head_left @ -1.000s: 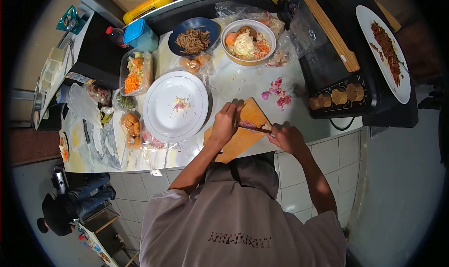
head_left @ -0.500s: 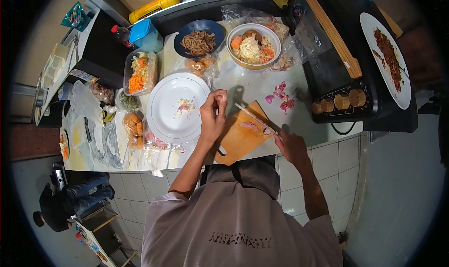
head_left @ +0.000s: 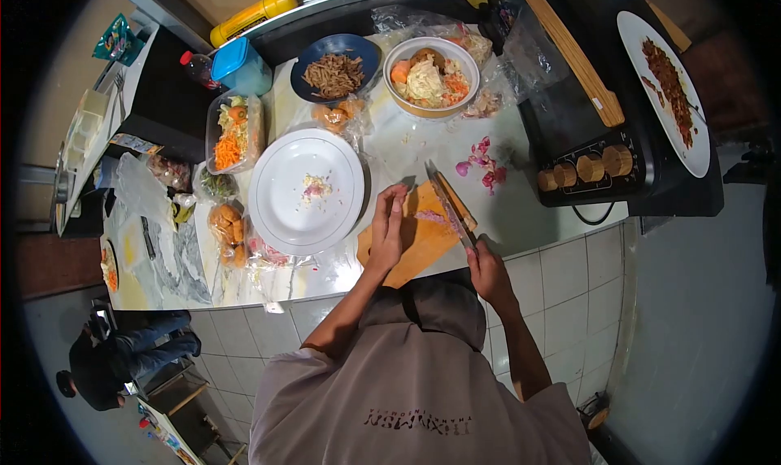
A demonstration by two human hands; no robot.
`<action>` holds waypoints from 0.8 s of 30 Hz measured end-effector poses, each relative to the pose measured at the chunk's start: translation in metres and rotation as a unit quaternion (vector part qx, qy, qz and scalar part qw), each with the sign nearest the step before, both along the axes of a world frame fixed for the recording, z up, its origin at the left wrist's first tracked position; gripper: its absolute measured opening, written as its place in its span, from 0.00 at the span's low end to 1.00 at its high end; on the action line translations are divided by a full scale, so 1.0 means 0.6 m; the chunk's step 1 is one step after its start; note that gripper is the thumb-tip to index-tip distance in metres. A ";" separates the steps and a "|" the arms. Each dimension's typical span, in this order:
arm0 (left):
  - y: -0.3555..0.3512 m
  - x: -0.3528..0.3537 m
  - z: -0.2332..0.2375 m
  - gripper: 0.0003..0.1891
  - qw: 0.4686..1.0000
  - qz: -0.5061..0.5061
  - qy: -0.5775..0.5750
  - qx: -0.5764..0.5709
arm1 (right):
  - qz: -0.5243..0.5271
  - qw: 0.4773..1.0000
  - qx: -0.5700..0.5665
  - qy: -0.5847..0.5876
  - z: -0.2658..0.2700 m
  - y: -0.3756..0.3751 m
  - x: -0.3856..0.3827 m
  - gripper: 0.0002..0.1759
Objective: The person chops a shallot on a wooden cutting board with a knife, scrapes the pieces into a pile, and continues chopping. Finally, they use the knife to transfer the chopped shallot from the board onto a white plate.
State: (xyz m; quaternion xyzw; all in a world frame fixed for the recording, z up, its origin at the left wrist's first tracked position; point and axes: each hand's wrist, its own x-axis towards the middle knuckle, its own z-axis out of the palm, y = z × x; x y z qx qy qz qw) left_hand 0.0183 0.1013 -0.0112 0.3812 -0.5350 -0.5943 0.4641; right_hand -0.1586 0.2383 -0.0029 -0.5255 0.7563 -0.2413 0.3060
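Note:
My right hand [head_left: 491, 279] is closed around the handle of a knife [head_left: 450, 205], whose blade slants across the right part of a wooden cutting board [head_left: 411, 252]. Finely chopped shallot [head_left: 431, 217] lies on the board just left of the blade. My left hand [head_left: 389, 227] rests at the board's left side, fingers stretched out and holding nothing I can see. Left of it, a white plate [head_left: 277, 192] carries a small heap of chopped pale and pinkish bits [head_left: 316, 189]. Pink shallot peels [head_left: 482, 165] are scattered on the counter beyond the board.
A bowl of mixed food [head_left: 431, 78], a dark plate of brown strips [head_left: 333, 73] and a tub of shredded vegetables [head_left: 236, 131] stand at the back. A black stove [head_left: 598, 168] with wooden knobs is at right. Another person [head_left: 122, 351] stands at lower left.
My left hand has come down from a raised pinch to the board's left side, with its fingers straighter. The knife has turned steeper, its blade pointing more away from me.

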 end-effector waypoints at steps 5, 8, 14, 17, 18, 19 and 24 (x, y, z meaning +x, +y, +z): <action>0.010 -0.010 -0.033 0.28 0.997 -0.046 0.063 -0.014 | -0.038 0.986 -0.159 0.011 -0.026 0.006 0.024 0.13; 0.012 -0.025 -0.041 0.32 0.994 -0.043 0.096 -0.014 | -0.056 0.990 -0.129 0.003 -0.031 0.009 0.033 0.14; 0.025 -0.047 -0.026 0.34 0.990 -0.026 0.138 0.015 | -0.088 0.993 -0.071 -0.022 -0.060 0.018 0.075 0.20; 0.028 -0.051 -0.021 0.35 0.989 -0.020 0.147 0.024 | -0.087 0.994 -0.055 -0.029 -0.070 0.021 0.095 0.23; 0.029 -0.053 -0.017 0.36 0.988 -0.018 0.149 0.026 | -0.089 0.994 -0.041 -0.039 -0.070 0.021 0.101 0.23; 0.032 -0.054 -0.012 0.36 0.988 -0.016 0.152 0.029 | -0.092 0.995 -0.033 -0.038 -0.074 0.021 0.106 0.24; 0.036 -0.060 -0.011 0.38 0.987 -0.009 0.158 0.037 | -0.070 0.995 -0.067 -0.025 -0.069 0.022 0.135 0.21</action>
